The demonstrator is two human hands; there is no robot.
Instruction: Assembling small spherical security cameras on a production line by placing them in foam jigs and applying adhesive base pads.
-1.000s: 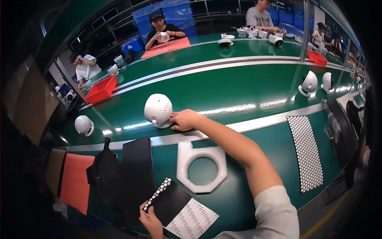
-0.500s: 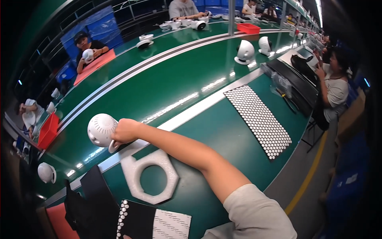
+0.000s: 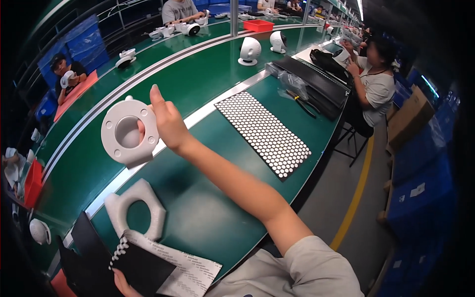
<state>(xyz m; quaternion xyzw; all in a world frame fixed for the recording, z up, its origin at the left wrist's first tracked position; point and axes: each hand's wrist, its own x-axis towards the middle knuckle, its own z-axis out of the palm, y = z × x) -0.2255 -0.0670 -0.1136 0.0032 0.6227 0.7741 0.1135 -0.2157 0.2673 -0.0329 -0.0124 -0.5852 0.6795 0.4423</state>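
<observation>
My right hand (image 3: 169, 123) holds a white ball-shaped device (image 3: 110, 132) up above the near edge of the green line. Its ring-shaped base faces me, with small round recesses around a hollow middle. One finger shows inside the hollow; the thumb points up. At the lower left, my left hand (image 3: 124, 286), only partly in view, grips a black sheet of round white stickers (image 3: 148, 267). A few stickers remain along one edge, and its white printed backing is curled over. A white foam ring (image 3: 156, 218) lies on the bench just beyond that sheet.
A full sheet of white dots (image 3: 264, 133) lies on the bench, with pliers (image 3: 304, 105) and black trays (image 3: 314, 79) farther off. White devices (image 3: 249, 52) stand on the green line (image 3: 198, 64). A co-worker (image 3: 373, 74) sits at the right; others work across the line.
My right hand has lifted the device off the line and tipped it so its base faces me. My left hand has come further into view with the sticker sheet. The whole view has shifted.
</observation>
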